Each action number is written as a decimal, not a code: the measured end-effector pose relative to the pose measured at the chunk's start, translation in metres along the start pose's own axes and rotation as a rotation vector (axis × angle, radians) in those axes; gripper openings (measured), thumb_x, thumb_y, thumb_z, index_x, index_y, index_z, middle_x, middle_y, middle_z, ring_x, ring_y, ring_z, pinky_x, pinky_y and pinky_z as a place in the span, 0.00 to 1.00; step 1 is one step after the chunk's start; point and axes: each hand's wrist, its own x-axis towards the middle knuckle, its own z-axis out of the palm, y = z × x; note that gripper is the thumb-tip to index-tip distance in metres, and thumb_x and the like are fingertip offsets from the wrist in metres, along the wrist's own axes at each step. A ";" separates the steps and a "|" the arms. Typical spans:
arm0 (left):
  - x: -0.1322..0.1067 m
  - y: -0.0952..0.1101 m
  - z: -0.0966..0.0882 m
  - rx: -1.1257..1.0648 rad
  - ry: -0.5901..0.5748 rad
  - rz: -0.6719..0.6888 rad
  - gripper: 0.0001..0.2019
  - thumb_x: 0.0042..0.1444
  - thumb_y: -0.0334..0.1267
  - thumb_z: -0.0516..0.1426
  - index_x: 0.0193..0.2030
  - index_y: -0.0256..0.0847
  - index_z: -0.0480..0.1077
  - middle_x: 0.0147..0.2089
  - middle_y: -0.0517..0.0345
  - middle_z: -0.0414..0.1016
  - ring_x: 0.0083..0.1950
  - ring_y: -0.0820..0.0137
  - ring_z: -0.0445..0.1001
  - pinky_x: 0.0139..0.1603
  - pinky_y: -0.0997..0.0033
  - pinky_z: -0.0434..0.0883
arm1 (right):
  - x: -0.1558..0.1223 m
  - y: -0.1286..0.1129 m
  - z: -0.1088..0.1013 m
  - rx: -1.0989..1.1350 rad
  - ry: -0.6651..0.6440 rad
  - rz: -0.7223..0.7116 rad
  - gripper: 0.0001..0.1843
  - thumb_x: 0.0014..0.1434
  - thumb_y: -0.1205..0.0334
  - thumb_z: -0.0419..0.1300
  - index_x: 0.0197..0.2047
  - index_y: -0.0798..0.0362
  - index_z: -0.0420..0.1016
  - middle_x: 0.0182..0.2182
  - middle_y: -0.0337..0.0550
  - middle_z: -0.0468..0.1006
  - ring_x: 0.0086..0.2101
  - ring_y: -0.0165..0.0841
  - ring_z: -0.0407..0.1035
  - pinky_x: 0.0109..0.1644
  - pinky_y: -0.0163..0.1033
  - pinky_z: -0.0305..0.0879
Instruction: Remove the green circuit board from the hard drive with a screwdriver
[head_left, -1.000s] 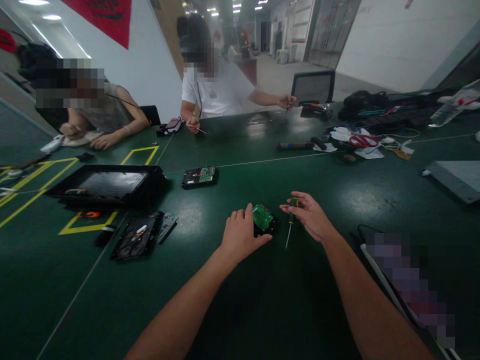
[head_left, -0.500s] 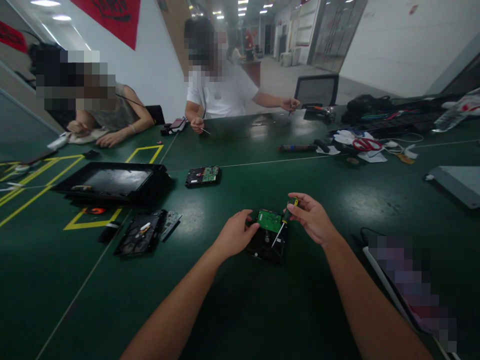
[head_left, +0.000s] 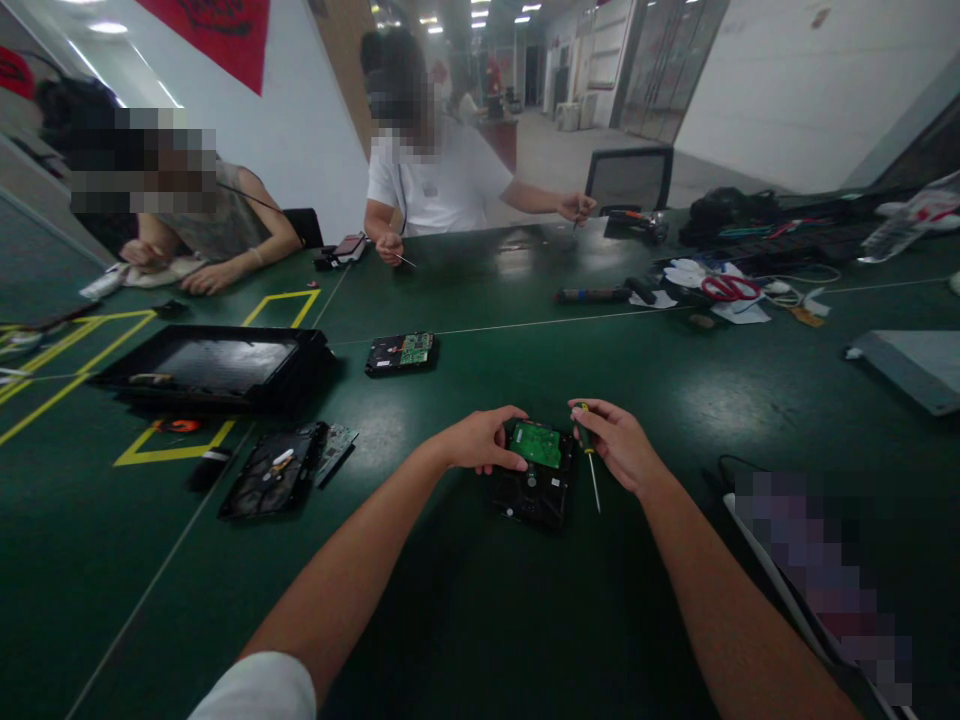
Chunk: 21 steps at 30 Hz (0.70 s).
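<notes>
A black hard drive (head_left: 546, 495) with a green circuit board (head_left: 537, 444) on its upper face lies flat on the table in front of me. My left hand (head_left: 480, 440) grips it by the left side, thumb over the top and fingers at the far left edge. In my right hand (head_left: 616, 443) is a screwdriver (head_left: 588, 437) with a green and yellow handle. Its thin metal shaft points down, just right of the drive and apart from it.
Left of me lie an opened drive (head_left: 270, 470), a loose circuit board (head_left: 335, 455) and a black tray (head_left: 202, 365). Another hard drive (head_left: 401, 352) sits farther back. Red scissors (head_left: 729, 288) and cables are at right. Two people sit across the green table (head_left: 480, 620).
The screwdriver has swung away from the drive's face to its right side, its tip now pointing down and right. My left hand has closed farther over the drive's left edge.
</notes>
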 end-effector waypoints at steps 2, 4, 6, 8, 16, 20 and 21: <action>0.001 -0.001 0.000 -0.007 -0.007 -0.002 0.45 0.52 0.47 0.72 0.74 0.48 0.59 0.37 0.61 0.76 0.26 0.69 0.78 0.24 0.73 0.72 | 0.001 0.001 0.000 -0.016 -0.005 0.005 0.23 0.51 0.52 0.78 0.48 0.50 0.83 0.39 0.40 0.79 0.34 0.30 0.73 0.37 0.37 0.73; 0.002 -0.003 0.001 -0.026 -0.008 -0.015 0.44 0.52 0.46 0.72 0.73 0.48 0.60 0.37 0.62 0.75 0.26 0.69 0.78 0.24 0.73 0.72 | 0.002 0.002 0.001 -0.027 -0.004 0.002 0.23 0.51 0.51 0.77 0.49 0.50 0.82 0.40 0.40 0.79 0.34 0.30 0.73 0.38 0.37 0.73; 0.001 -0.005 0.002 -0.057 -0.005 -0.024 0.43 0.53 0.46 0.72 0.73 0.48 0.59 0.36 0.62 0.75 0.26 0.70 0.77 0.23 0.74 0.72 | 0.002 0.002 0.003 -0.048 -0.002 -0.015 0.24 0.52 0.50 0.77 0.49 0.49 0.82 0.40 0.40 0.79 0.34 0.30 0.73 0.39 0.38 0.73; 0.000 -0.008 0.005 -0.093 0.001 -0.022 0.43 0.54 0.45 0.71 0.73 0.48 0.58 0.36 0.63 0.74 0.25 0.71 0.76 0.22 0.74 0.71 | 0.001 0.001 0.004 -0.065 0.001 -0.043 0.25 0.52 0.48 0.77 0.50 0.49 0.80 0.41 0.41 0.79 0.35 0.31 0.74 0.40 0.39 0.74; 0.001 -0.017 0.013 -0.160 0.059 0.006 0.41 0.57 0.46 0.69 0.74 0.49 0.58 0.36 0.63 0.73 0.22 0.74 0.73 0.18 0.77 0.67 | 0.006 0.000 0.002 -0.034 0.137 -0.175 0.27 0.55 0.44 0.75 0.50 0.48 0.72 0.39 0.40 0.81 0.35 0.32 0.75 0.35 0.36 0.71; 0.001 -0.015 0.012 -0.121 0.053 -0.001 0.40 0.57 0.48 0.68 0.73 0.49 0.58 0.36 0.64 0.73 0.22 0.74 0.72 0.19 0.77 0.66 | 0.007 0.003 0.000 -0.051 0.149 -0.143 0.26 0.58 0.41 0.72 0.50 0.47 0.71 0.37 0.38 0.79 0.30 0.30 0.72 0.26 0.33 0.63; 0.001 -0.014 0.012 -0.110 0.049 -0.006 0.40 0.57 0.48 0.68 0.73 0.49 0.58 0.35 0.64 0.73 0.22 0.75 0.72 0.19 0.77 0.66 | 0.007 0.004 0.000 -0.059 0.138 -0.129 0.26 0.58 0.40 0.71 0.50 0.47 0.72 0.36 0.37 0.78 0.29 0.30 0.71 0.24 0.33 0.62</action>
